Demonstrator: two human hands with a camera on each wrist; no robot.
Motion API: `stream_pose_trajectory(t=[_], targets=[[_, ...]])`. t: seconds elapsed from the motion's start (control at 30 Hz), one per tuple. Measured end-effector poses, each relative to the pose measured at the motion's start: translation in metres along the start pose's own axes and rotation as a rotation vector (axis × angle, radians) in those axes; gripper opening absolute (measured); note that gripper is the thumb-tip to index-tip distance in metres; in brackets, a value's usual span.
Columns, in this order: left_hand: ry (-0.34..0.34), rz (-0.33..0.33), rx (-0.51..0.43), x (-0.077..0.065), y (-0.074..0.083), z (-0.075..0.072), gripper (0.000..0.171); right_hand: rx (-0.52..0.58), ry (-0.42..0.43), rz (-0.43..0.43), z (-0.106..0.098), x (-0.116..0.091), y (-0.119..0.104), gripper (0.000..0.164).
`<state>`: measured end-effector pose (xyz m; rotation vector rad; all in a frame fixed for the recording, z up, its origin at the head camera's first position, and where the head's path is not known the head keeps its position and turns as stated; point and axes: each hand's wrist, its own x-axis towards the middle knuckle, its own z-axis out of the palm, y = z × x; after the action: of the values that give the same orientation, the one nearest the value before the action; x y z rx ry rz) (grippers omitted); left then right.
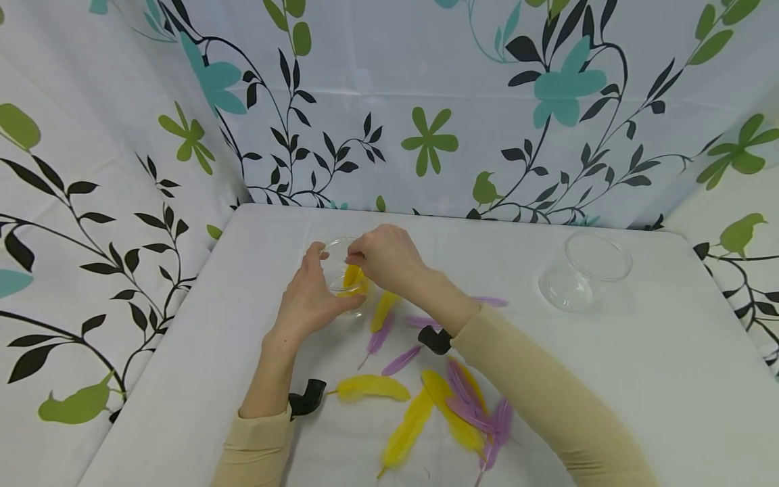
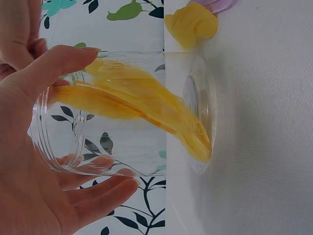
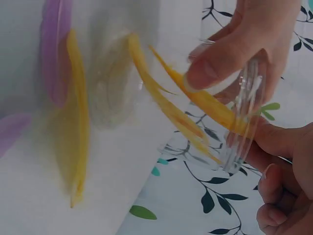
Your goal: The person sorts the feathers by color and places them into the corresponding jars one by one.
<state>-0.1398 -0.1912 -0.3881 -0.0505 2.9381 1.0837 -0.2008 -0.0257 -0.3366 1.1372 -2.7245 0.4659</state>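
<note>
My left hand (image 1: pixel 304 301) grips a clear jar (image 2: pixel 132 164) from the side, thumb on one side and fingers on the other. The jar stands upright on the white table, with yellow feathers (image 2: pixel 146 100) slanting inside it. At its mouth, my right hand (image 1: pixel 392 260) pinches the end of a yellow feather (image 3: pixel 210 108), whose length reaches down into the jar. Just outside the jar lies another yellow feather (image 1: pixel 383 311), with a purple feather (image 1: pixel 380 337) close by.
A second clear jar (image 1: pixel 566 289) stands at the right of the table. Yellow feathers (image 1: pixel 406 429) and purple feathers (image 1: pixel 502 423) lie loose near the front, some overlapping. A patterned curtain (image 1: pixel 365 81) hangs behind the table's back edge and along the sides.
</note>
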Motion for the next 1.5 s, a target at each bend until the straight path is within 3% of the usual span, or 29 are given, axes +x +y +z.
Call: stream_pose_trajectory(t=[0.13, 0.2, 0.37, 0.5, 0.6, 0.73, 1.0, 1.13, 1.37, 1.5], targets=[[0.002, 0.009, -0.004, 0.001, 0.001, 0.001, 0.106, 0.054, -0.076, 0.030, 0.009, -0.004, 0.005, 0.017], [0.001, 0.013, 0.000, 0.001, 0.001, 0.002, 0.105, 0.103, -0.073, 0.029, 0.010, -0.008, 0.009, 0.020], [-0.006, -0.010, 0.013, 0.001, 0.002, 0.001, 0.107, 0.225, 0.055, 0.028, 0.005, -0.021, 0.023, 0.028], [-0.009, -0.028, 0.017, 0.001, 0.002, 0.000, 0.109, 0.284, 0.129, 0.081, 0.007, -0.033, 0.041, 0.028], [-0.006, -0.033, 0.021, 0.001, 0.001, -0.001, 0.109, 0.296, 0.085, 0.125, 0.013, -0.041, 0.055, 0.030], [-0.004, -0.035, 0.018, 0.001, 0.000, -0.001, 0.109, 0.271, -0.034, 0.153, 0.026, -0.052, 0.073, 0.032], [-0.008, -0.032, 0.007, 0.002, 0.001, 0.000, 0.109, 0.238, -0.174, 0.113, 0.053, -0.060, 0.096, 0.036], [-0.009, -0.035, 0.009, 0.001, 0.001, 0.001, 0.109, 0.242, -0.183, 0.107, 0.062, -0.059, 0.099, 0.034], [-0.002, -0.039, 0.008, 0.000, 0.001, 0.000, 0.109, 0.245, -0.190, 0.130, 0.070, -0.055, 0.100, 0.009], [0.001, -0.029, 0.017, 0.001, 0.000, 0.002, 0.108, 0.226, -0.197, 0.126, 0.068, -0.059, 0.105, 0.005]])
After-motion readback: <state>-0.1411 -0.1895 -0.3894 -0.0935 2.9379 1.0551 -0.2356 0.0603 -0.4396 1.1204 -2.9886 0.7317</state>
